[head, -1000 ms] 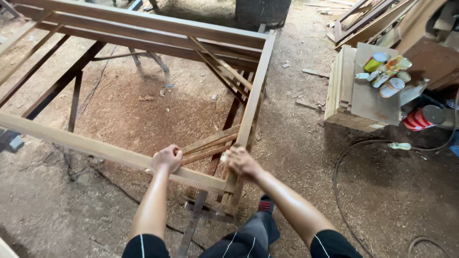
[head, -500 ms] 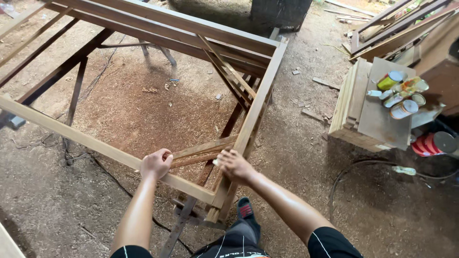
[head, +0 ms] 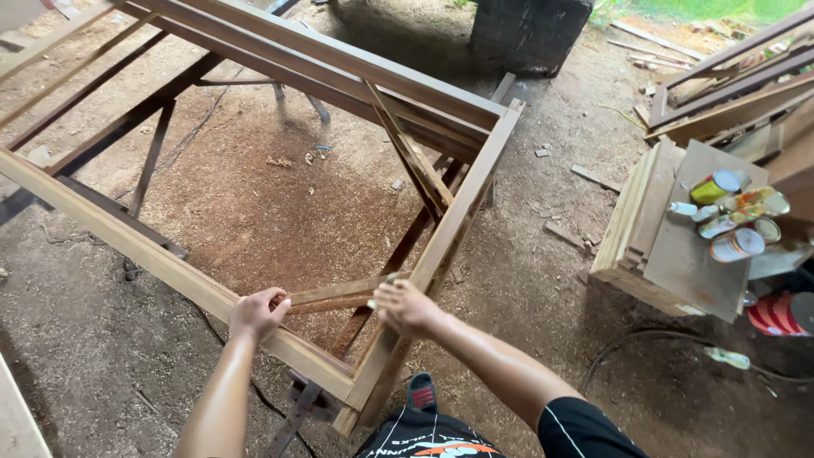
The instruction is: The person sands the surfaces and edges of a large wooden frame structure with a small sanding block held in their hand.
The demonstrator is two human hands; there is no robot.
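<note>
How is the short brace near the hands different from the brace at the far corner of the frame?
The short near brace lies almost level, with the left hand and right hand at its ends. The far brace slants steeply, looks longer, and no hand touches it. Both are thin brown wooden strips crossing corners of the wooden frame.

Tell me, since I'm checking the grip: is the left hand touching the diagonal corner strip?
Touching. The head view shows the left hand closed around the strip's left end, no gap visible.

Pale brown frame (head: 170, 270), red-white can (head: 778, 314)
</note>
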